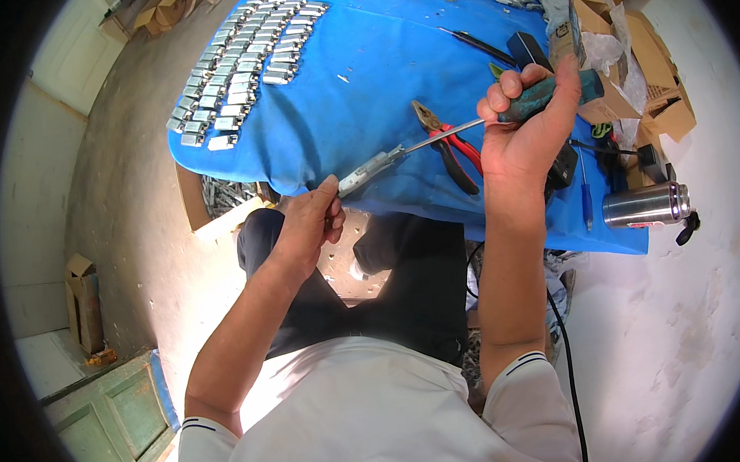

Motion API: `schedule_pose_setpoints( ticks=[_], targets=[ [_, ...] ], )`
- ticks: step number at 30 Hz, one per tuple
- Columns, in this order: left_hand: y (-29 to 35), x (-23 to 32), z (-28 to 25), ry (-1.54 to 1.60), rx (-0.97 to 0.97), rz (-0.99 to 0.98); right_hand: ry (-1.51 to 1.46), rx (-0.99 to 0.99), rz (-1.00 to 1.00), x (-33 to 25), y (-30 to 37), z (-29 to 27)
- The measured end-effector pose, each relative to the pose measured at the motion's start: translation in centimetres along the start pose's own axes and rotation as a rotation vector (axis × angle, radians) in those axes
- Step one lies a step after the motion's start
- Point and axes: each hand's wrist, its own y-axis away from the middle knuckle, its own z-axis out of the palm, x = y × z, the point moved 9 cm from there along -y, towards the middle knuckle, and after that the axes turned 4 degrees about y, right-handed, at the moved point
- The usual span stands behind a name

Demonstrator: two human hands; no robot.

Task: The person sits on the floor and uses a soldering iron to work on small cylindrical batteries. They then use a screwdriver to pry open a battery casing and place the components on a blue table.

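My left hand (305, 224) pinches the near end of a narrow silver-white metal fitting (366, 174) over the front edge of the blue-covered table (355, 83). In my right hand (521, 142) is a screwdriver (444, 136) with a teal handle, fingers wrapped round it. Its long shaft points left and down, and the tip meets the far end of the fitting. How the tip sits in the fitting is too small to tell. Just beyond the shaft lie pliers (449, 145) with red and black handles, their jaws pointing away.
Rows of similar metal fittings (239, 71) cover the table's left side. A box of metal parts (230, 196) stands below that edge. To the right are a blue screwdriver (586, 197), a steel flask (645, 206) and cardboard boxes (652, 62). A black cable (567, 346) hangs by my right arm.
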Motion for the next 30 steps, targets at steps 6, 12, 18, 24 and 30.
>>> schedule_pose_setpoints(
  ticks=[6,12,18,24,30],
  targets=[
    [-0.4,-0.2,-0.4,-0.005,0.003,-0.004,0.007,-0.085,-0.005,1.0,0.2,0.1],
    [-0.6,0.0,-0.5,-0.015,-0.009,0.013,-0.033,-0.201,-0.017,0.7,0.7,1.5],
    [-0.5,0.1,-0.4,-0.007,-0.006,0.017,-0.013,-0.321,-0.014,0.8,0.4,2.8],
    [-0.5,0.0,-0.4,-0.012,0.005,0.02,-0.016,-0.459,-0.004,0.8,1.0,4.1],
    [-0.8,0.0,-0.7,0.003,0.038,0.054,-0.074,-0.569,0.012,1.1,0.5,4.8]
  ],
)
